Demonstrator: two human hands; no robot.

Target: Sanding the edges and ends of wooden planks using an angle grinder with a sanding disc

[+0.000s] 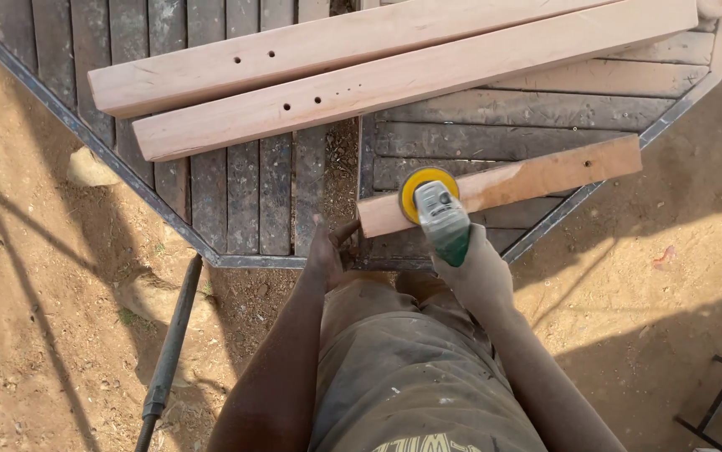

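A short wooden plank (528,178) lies across the near edge of a grey slatted table (244,192). My right hand (476,272) grips a green and grey disc sander (440,218). Its yellow sanding disc (421,186) rests on the plank's near left end. My left hand (327,251) presses down at the table's edge, just left of that end of the plank; I cannot tell whether its fingers touch the wood.
Two long pale beams (394,79) with small drilled holes lie side by side across the far part of the table. A dark metal bar (170,343) lies on the sandy ground at lower left. A black metal frame (721,402) stands at lower right.
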